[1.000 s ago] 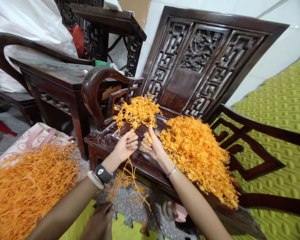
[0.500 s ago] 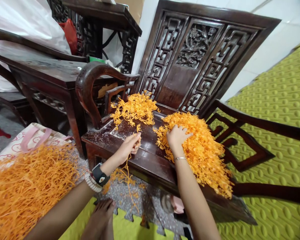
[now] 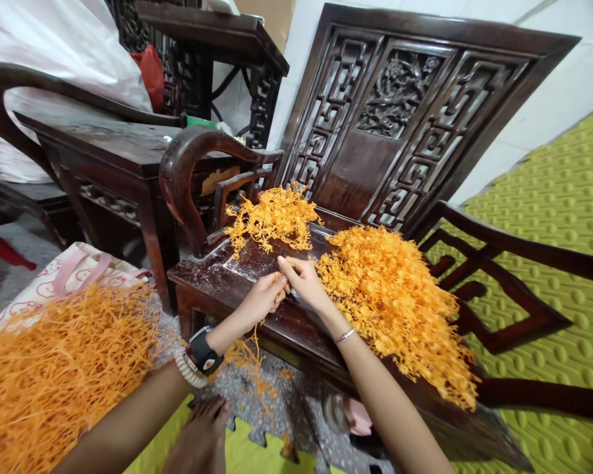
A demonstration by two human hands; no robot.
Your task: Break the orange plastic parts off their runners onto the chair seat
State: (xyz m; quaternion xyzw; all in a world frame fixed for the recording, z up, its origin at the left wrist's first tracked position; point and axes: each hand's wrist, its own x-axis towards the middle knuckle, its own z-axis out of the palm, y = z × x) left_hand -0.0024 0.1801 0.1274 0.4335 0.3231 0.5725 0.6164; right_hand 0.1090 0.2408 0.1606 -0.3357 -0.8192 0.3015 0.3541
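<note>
Above the front of the dark wooden chair seat [image 3: 306, 319], my two hands meet at the fingertips. My left hand [image 3: 265, 297] is closed around a thin orange plastic stem [image 3: 255, 339], whose tail hangs below the fist. Pressed against it, my right hand [image 3: 304, 280] pinches at the same spot; a small orange bit shows between the hands, mostly hidden by the fingers. Close by on the right lies a large heap of orange plastic flower pieces [image 3: 395, 296]. A smaller pile of branched orange sprigs [image 3: 277, 217] rests toward the back left of the seat.
At lower left, a mass of loose orange stems [image 3: 69, 375] lies by a white bag with pink handles [image 3: 79, 270]. The chair's curved armrest [image 3: 178, 171] and a dark side table [image 3: 109, 141] stand at left. Fallen orange strands [image 3: 257, 375] and a jar [image 3: 336, 413] are on the floor.
My right hand has left the large heap and moved left to meet my left hand, its spread fingers now pinched. My left hand keeps its hold on the stem. The view has shifted slightly.
</note>
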